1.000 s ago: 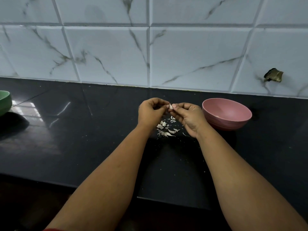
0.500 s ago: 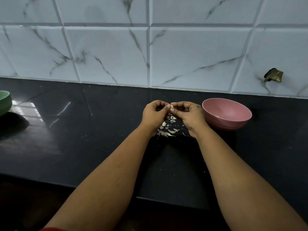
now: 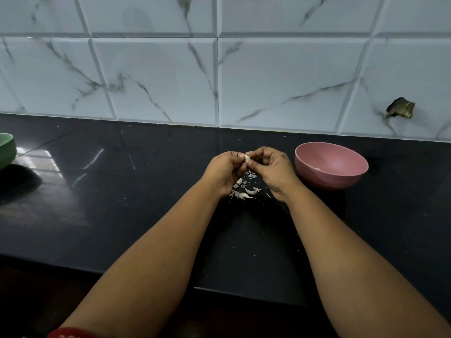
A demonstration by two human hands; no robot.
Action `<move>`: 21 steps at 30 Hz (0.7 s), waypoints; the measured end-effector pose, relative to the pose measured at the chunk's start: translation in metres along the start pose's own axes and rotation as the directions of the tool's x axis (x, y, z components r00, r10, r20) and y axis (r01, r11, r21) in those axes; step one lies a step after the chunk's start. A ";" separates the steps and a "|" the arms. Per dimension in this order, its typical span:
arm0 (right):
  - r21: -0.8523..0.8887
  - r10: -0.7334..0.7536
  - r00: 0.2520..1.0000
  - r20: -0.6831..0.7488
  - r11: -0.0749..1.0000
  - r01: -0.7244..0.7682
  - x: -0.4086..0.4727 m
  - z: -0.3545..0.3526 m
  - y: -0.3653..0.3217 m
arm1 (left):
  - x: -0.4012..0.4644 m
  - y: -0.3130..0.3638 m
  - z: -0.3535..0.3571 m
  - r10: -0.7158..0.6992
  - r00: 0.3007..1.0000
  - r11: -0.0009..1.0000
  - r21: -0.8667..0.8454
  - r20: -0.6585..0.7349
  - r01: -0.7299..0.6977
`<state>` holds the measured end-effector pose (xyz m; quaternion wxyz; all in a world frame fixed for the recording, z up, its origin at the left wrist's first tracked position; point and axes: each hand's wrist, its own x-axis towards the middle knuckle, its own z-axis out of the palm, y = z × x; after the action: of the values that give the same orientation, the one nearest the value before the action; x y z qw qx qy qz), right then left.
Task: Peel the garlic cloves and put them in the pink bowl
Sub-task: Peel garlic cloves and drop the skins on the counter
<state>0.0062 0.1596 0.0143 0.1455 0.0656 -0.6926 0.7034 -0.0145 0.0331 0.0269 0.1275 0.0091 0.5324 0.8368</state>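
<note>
Pinched between the fingertips of both hands, a small pale garlic clove (image 3: pixel 247 157) sits at the spot where the left hand (image 3: pixel 225 170) and the right hand (image 3: pixel 271 169) meet, raised above the black countertop (image 3: pixel 109 203). Only a sliver of the clove shows; the rest is hidden behind the fingers. The left hand's fingers are curled, its thumb and forefinger closing on the clove's left side. The right hand's fingers are curled too, with the thumb and forefinger pressing on the clove from the right and from below. The clove lies right at the tips of the fingers, not down in either palm.

Directly under the hands, a scatter of papery garlic skins (image 3: pixel 244 190) lies on the countertop, some of it covered by the hands and wrists. Tiny pale flecks dot the counter around it.

Just to the right of the right hand stands the pink bowl (image 3: pixel 331 165), upright on the counter and apart from the hand. Whether it holds any cloves is hard to tell.

At the far left edge a green bowl (image 3: pixel 6 150) is partly in view. Behind the counter runs a wall of white marbled tiles (image 3: pixel 158 76), with a broken hole (image 3: pixel 401 108) in a tile at the right.
</note>
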 end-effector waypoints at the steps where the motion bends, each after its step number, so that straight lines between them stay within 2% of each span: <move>1: 0.010 -0.002 1.000 0.007 1.000 0.002 0.000 0.000 0.000 | 0.000 0.001 0.000 -0.020 1.000 1.000 -0.024 -0.003 0.020; 8: 0.085 0.024 0.998 0.055 0.996 -0.029 -0.003 -0.001 0.003 | 0.002 0.007 -0.004 -0.166 0.986 0.981 -0.104 -0.014 0.163; 13: 0.222 0.056 0.994 0.095 0.972 -0.076 -0.002 -0.002 0.000 | -0.004 0.012 -0.005 -0.237 0.971 0.962 -0.134 0.014 0.237; 18: 0.300 0.089 0.992 0.089 0.947 -0.112 0.000 -0.006 -0.003 | -0.012 0.007 0.006 -0.201 0.980 0.979 0.025 -0.008 0.201; 21: 0.280 0.106 0.989 0.102 0.951 -0.131 0.000 -0.005 -0.003 | -0.012 0.003 0.007 -0.094 0.995 0.985 0.144 -0.041 0.099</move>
<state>0.0080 0.1647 0.0170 0.0622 0.0745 -0.5919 0.8002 -0.0021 0.0357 0.0339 0.1578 -0.0216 0.5940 0.7885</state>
